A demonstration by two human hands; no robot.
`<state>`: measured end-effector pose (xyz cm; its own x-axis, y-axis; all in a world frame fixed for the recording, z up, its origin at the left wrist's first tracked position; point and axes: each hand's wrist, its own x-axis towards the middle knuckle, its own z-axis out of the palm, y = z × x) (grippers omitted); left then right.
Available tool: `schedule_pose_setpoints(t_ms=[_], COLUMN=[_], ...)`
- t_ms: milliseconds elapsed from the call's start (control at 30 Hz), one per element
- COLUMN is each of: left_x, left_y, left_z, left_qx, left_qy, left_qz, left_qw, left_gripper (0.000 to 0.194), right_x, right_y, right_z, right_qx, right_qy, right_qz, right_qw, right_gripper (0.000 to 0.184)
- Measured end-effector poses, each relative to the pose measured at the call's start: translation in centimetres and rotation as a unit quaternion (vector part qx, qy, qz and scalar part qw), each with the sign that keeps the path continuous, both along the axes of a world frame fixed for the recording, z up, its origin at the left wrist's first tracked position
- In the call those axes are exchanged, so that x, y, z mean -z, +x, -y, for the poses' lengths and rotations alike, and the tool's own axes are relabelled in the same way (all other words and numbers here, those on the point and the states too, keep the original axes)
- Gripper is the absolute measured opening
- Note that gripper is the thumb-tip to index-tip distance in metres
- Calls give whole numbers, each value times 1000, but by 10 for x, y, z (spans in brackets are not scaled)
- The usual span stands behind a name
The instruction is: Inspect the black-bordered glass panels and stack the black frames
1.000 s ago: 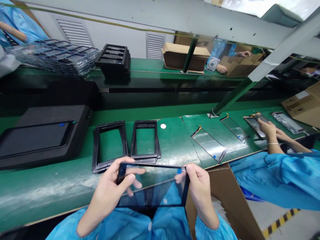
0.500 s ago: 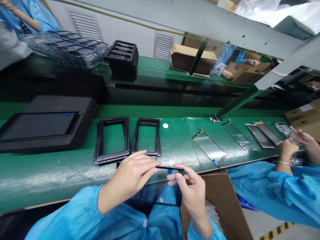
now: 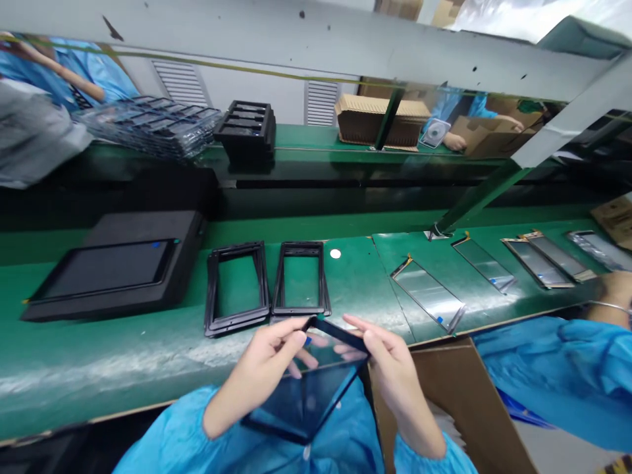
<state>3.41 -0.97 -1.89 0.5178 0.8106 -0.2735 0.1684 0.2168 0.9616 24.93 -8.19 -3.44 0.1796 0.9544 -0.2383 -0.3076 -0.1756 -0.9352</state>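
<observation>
A see-through touch-screen panel with a black border (image 3: 328, 398) is tilted above my lap, just off the bench's front edge. My left hand (image 3: 266, 362) pinches its upper left corner between thumb and fingers. At the upper right corner, my right hand (image 3: 395, 368) grips the border, with some fingers showing through the glass. A small blue tab sits near my left fingertips. Beyond my hands lie two stacks of black rectangular frames, a left stack (image 3: 212, 289) and a right stack (image 3: 322, 280). Further left, a dark screen (image 3: 103, 266) rests on a black foam block (image 3: 143, 227).
Several clear panels lie on the green bench to the right, the nearest panel (image 3: 428, 295) by the front edge. A green post (image 3: 474, 191) rises behind them. An open cardboard box (image 3: 464, 375) stands below the bench. A co-worker's arm (image 3: 615, 289) reaches in at far right.
The panel has turned so that a corner points away from me. My left hand now pinches that corner, and my right hand has shifted along the edge. The whole view has moved slightly.
</observation>
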Motion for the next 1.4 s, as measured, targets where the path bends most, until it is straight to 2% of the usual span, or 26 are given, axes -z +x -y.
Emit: schedule_pose_setpoints(t_ms=[67,167,267,367,500,567,633,733,800,833,867,967,1067,1133,1200,1267,1300,1367,1400], left_x=[1,1,3,6,8,7,3,-3,-5,-6,-5,-3,2,7,11,13,13,10,7], left_y=[-2,-1,2,3,0,-3,-5,-3,-1,0,0,-5,-12,-16,-18,-19,-19,-18,-17], left_z=[2,6,10,13,14,13,11,7,5,4,4,3,1,0,0,0,0,-3,-5], left_qx=[-39,-66,-83,-87,-72,-63,-39,77,145,147,127,12,-66,-95,-107,-104,-103,-104,-96], left_qy=[-63,-90,-95,-94,-94,-70,8,136,146,130,105,18,-19,-21,-18,10,48,185,276], left_qz=[40,61,76,80,65,46,2,-88,-119,-115,-101,-32,21,35,36,25,12,-47,-87], left_qw=[996,992,989,989,991,995,999,984,971,974,981,999,997,995,993,994,993,976,952], left_gripper=[52,52,53,51,49,46,43,59,59,55,51,43,45,47,49,48,47,49,50], right_x=[5,8,5,0,0,0,0,-1,-1,-1,0,5,14,19,21,19,18,15,14], right_y=[3,3,-1,-4,0,2,-1,-11,-14,-11,-6,23,45,47,39,29,26,21,19], right_z=[-1,-2,-2,1,5,5,4,-2,-5,-6,-5,2,11,17,20,20,20,19,18], right_qx=[40,60,79,94,89,75,45,-14,-22,-5,25,131,112,92,117,152,164,170,168], right_qy=[-17,-23,-6,27,59,63,66,74,80,84,88,88,48,23,10,5,4,0,-2], right_qz=[-9,-14,-5,46,113,125,137,155,138,128,127,180,169,115,79,74,79,95,106], right_qw=[999,998,997,994,988,987,987,985,987,988,988,971,978,989,990,986,983,981,980], right_gripper=[47,48,42,35,41,44,42,26,16,18,23,38,43,43,42,40,39,37,38])
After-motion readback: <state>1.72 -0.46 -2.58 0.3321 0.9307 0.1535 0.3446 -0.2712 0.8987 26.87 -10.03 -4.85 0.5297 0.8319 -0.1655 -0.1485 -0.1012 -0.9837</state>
